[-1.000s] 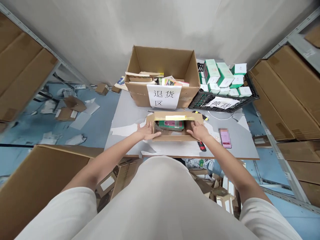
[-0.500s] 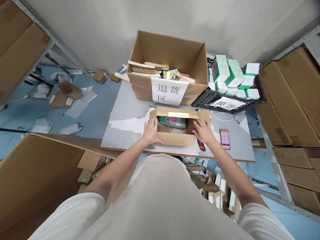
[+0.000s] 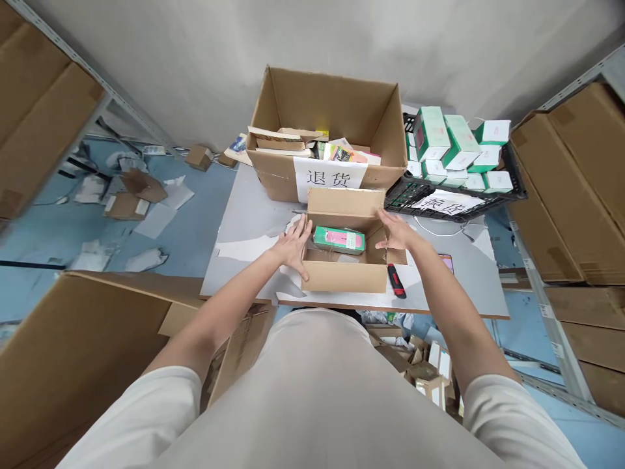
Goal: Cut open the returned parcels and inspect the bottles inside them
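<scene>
In front of me on the table stands a small cardboard box (image 3: 346, 279) with its top open and its far flap tipped up. Inside it lies a green box with a pink picture (image 3: 338, 239) and a white label. My left hand (image 3: 293, 249) rests with spread fingers against the carton's left end. At the right end, my right hand (image 3: 394, 230) has its fingers apart, touching the flap's corner and the side. A black and red box cutter (image 3: 396, 281) lies just right of the carton. Beyond it, partly hidden by my right forearm, is a phone (image 3: 446, 262).
Behind stands a large cardboard box (image 3: 278, 179) of books with a paper sign. A black crate (image 3: 415, 195) holds several green-and-white boxes at the back right. Shelves with cartons (image 3: 576, 189) flank the right side; a big open carton (image 3: 97, 339) stands at lower left.
The carton's far flap has swung up and back, uncovering more of the green box. My hands have moved slightly on the carton's ends. My right forearm now partly covers the phone.
</scene>
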{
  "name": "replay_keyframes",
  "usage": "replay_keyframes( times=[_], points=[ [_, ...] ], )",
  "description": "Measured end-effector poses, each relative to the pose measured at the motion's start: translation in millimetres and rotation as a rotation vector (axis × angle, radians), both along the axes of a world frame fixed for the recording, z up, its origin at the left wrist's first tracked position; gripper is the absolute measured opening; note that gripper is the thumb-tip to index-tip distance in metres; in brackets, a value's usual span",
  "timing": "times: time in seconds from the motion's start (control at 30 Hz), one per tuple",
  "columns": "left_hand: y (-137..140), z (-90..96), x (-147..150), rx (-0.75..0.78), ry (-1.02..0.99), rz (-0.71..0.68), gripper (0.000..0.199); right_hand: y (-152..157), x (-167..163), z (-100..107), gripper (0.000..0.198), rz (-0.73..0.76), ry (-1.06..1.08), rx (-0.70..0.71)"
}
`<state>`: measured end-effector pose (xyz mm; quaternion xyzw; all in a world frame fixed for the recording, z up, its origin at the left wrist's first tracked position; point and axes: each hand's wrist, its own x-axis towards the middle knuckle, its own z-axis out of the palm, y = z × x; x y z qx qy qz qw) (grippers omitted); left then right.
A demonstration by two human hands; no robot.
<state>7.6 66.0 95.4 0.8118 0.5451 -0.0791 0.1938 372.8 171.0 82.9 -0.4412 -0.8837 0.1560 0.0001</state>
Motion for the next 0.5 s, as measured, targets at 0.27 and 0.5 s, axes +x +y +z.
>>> replay_keyframes(
  times=[0.27, 0.5],
  points=[
    [42.4, 1.0, -10.0, 0.007, 0.046, -0.086, 0.162, -7.3, 2.2, -22.0, 0.121, -0.017, 0.183, -0.077],
    [43.4, 0.8, -4.9, 0.026, 0.107, -0.073, 0.162, -31.0, -0.8, -3.1, 0.102, 0.040, 0.006, 0.074]
  ],
)
